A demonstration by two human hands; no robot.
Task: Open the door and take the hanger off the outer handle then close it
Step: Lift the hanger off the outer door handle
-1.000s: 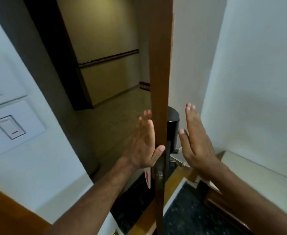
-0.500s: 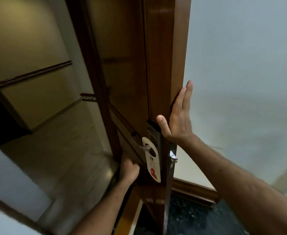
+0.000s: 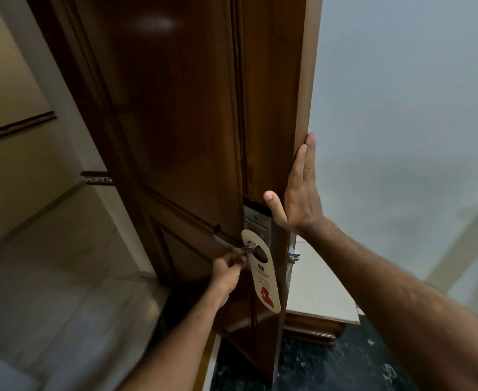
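Here the hanger (image 3: 262,273) carries a small dark logo and lines of print too small to read, with a red figure near its lower end. It is a long cream card with rounded ends and a cut-out hole, and it hangs by that hole on the outer handle (image 3: 244,250), a metal lever below a metal lock plate (image 3: 256,218). The door (image 3: 192,131) is dark polished wood with raised panels and stands open, its edge facing the camera. The left hand (image 3: 227,270) is curled just below the lever beside the card; whether it grips anything I cannot tell. The right hand (image 3: 298,197) lies flat and spread against the door's edge, holding nothing. Beyond lie a pale corridor floor (image 3: 62,263), a cream wall with a dark rail (image 3: 14,127), and dark speckled flooring (image 3: 331,365) inside.
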